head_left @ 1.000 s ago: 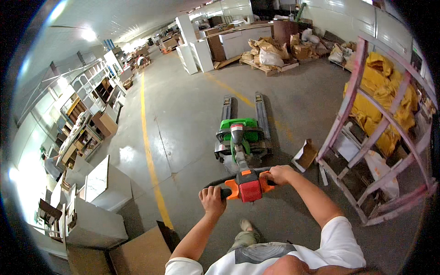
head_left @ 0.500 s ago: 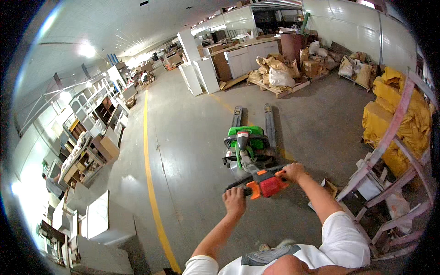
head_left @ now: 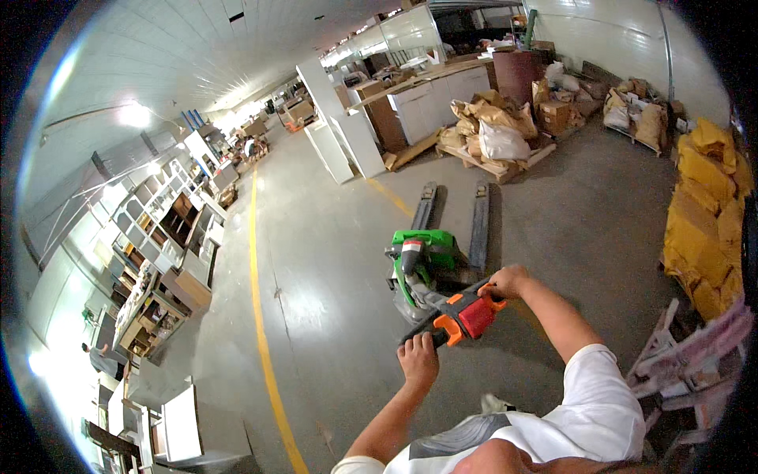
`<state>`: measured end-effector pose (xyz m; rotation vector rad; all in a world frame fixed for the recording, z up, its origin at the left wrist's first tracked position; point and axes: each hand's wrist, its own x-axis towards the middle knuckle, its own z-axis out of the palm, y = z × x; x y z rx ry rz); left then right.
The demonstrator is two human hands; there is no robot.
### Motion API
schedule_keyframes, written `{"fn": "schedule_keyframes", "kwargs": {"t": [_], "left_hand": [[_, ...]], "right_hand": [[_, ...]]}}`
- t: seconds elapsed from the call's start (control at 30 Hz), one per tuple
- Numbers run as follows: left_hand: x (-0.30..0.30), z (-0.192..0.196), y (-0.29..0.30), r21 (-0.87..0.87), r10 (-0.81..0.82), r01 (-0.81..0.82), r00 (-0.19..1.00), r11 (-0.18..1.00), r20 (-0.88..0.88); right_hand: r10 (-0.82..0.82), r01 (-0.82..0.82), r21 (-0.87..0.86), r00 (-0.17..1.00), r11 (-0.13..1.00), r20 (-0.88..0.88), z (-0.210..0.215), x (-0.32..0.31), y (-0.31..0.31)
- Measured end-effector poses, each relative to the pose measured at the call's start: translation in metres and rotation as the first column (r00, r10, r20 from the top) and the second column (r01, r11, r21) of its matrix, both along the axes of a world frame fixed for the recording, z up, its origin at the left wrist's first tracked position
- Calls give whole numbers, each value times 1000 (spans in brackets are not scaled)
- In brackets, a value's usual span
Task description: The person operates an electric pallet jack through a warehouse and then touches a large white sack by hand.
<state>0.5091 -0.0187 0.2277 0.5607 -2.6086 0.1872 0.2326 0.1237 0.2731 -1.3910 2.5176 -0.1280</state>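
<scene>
In front of me stands a green pallet jack [head_left: 426, 245] whose two dark forks point away from me, with no load on them. Its control handle [head_left: 474, 317] is red and black with orange parts and tilts back toward my body. My left hand [head_left: 417, 359] is wrapped round the black grip at the handle's near left end. At the opposite end, higher and farther right, my right hand [head_left: 508, 282] closes round the other grip. Both arms reach forward, the right one bent at the elbow.
Ahead, a wooden pallet [head_left: 497, 167] carries brown and white sacks beside white cabinets [head_left: 430, 103]. Yellow-covered stacks [head_left: 707, 213] and a pinkish frame [head_left: 695, 355] stand on the right. A yellow floor line [head_left: 259, 308] runs along my left, past furniture pieces and a distant person [head_left: 103, 359].
The pallet jack's handle has swung a little to the right, both hands moving with it. The pinkish frame has slid lower and farther back in view; the sacks ahead appear slightly nearer.
</scene>
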Motion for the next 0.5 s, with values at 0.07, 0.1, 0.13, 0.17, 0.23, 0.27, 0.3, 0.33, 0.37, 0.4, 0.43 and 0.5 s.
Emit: {"fn": "schedule_keyframes", "kwargs": {"t": [0.07,0.1,0.13,0.17,0.23,0.27,0.3,0.33,0.37,0.4,0.43,0.5], "left_hand": [[-32,-6,-36,23,34,-33,999,999,-26],[-46,-8,-54,10,72,-72,997,997,-31],[-62,-9,-77,13,80,-79,996,997,-30],[-73,-11,-100,25,96,-94,994,995,-51],[-97,-11,-148,63,101,-96,991,993,-87],[-107,-11,-172,71,106,-100,991,992,-82],[-119,-10,-196,70,88,-81,991,994,-101],[-130,-8,-223,62,72,-65,990,996,-122],[-142,-5,-246,55,65,-59,991,997,-118],[-155,-7,-268,55,66,-60,991,997,-117],[-171,-5,-289,51,60,-54,991,997,-122],[-202,-3,-326,74,62,-57,995,996,-75]], "right_hand": [[22,-22,-38,1000,999,-20,-8,-35,-43],[49,-51,-58,998,997,-31,-12,-49,-63],[56,-58,-55,998,997,-30,-14,-66,-86],[76,-78,-55,996,995,-42,-16,-78,-109],[84,-89,-112,995,990,-45,-20,-101,-153],[89,-92,-104,995,990,-41,-23,-112,-177],[75,-78,-87,996,993,-39,-24,-124,-200],[63,-66,-76,997,995,-40,-23,-136,-228],[68,-72,-93,997,993,-39,-15,-145,-250],[69,-72,-93,997,993,-37,-12,-157,-270],[63,-69,-107,997,992,-54,-8,-171,-290],[44,-53,-182,997,982,-57,-4,-201,-327]]}}
